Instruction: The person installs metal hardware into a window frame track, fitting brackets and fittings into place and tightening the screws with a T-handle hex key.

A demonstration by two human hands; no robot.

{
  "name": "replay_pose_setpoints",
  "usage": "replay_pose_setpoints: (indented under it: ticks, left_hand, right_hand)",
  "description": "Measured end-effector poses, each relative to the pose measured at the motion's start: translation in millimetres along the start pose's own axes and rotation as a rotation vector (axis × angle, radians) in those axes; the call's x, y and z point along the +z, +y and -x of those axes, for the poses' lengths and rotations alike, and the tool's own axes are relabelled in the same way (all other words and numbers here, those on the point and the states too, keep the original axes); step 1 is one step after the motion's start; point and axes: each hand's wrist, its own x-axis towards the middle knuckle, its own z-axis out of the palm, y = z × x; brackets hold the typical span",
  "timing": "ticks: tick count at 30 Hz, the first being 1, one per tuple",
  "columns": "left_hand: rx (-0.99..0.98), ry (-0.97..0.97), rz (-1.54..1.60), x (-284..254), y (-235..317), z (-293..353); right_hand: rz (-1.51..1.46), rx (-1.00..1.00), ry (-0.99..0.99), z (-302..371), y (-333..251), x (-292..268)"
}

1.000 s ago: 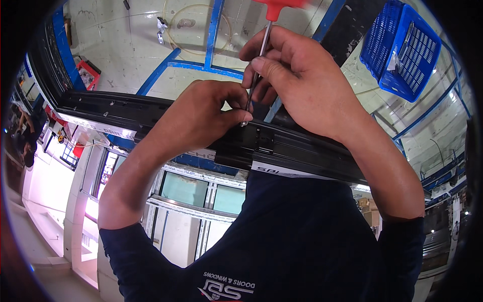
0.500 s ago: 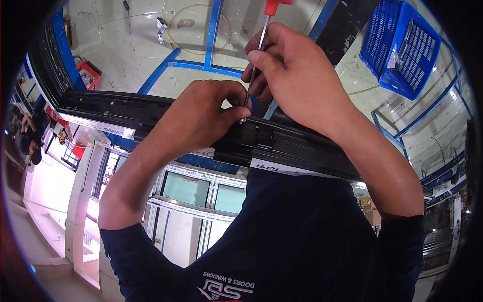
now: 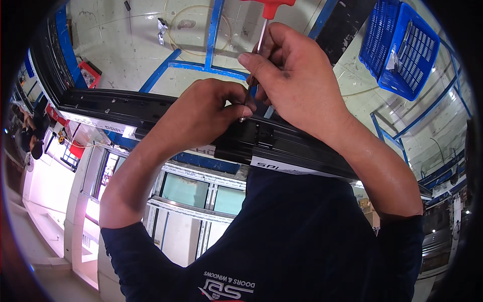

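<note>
A T-handle hex key with a red handle (image 3: 270,7) stands tilted over a black metal frame profile (image 3: 297,143), its shaft running down to a small silvery screw (image 3: 242,119) on the profile. My right hand (image 3: 303,80) is closed round the shaft below the handle, thumb and fingers curled about it. Lower down, my left hand (image 3: 198,113) pinches the shaft between thumb and forefinger just above the screw. Whether those fingertips also touch the screw cannot be made out. Beside the screw sits a small black fitting (image 3: 264,135) in the profile.
White printed film (image 3: 292,168) covers part of the profile's near side. Blue metal stands (image 3: 211,38) rise beyond it, with a coiled hose (image 3: 229,25) on the floor. A blue basket (image 3: 408,60) lies at the far right, a red bin (image 3: 89,74) at the far left. Another person (image 3: 35,136) is at the left edge.
The red handle has turned, so that more of its crossbar shows. My right fingers have shifted on the shaft. My left hand holds nearly the same place.
</note>
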Motion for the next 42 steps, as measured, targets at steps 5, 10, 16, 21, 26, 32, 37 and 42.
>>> replay_pose_setpoints:
  ticks: [5, 10, 16, 21, 26, 32, 37, 42]
  left_hand:
    - [0.048, -0.056, 0.001, -1, 0, -4]
    - [0.031, -0.011, -0.004, 0, 4, 0]
    - [-0.026, 0.018, -0.073, -16, 14, 7]
    - [0.031, 0.080, -0.010, -24, 14, 6]
    - [0.050, 0.088, -0.064, -20, 19, 2]
    - [0.123, 0.129, -0.074, -20, 28, -1]
    - [0.017, 0.078, -0.041, -14, 23, -7]
    - [0.007, 0.061, -0.070, -12, 18, -7]
  right_hand:
    - [-0.192, 0.073, -0.004, -1, 3, -3]
    - [-0.208, 0.063, -0.016, 0, -3, -4]
    - [-0.148, 0.023, 0.006, 2, 0, -2]
    - [-0.249, 0.096, -0.070, 2, 1, -9]
    - [-0.228, 0.097, -0.128, 1, -4, -15]
    - [-0.025, 0.089, -0.074, 1, -3, -10]
    - [-0.172, 0.066, -0.133, 4, -2, -10]
    - [-0.016, 0.090, -0.103, 5, -6, -12]
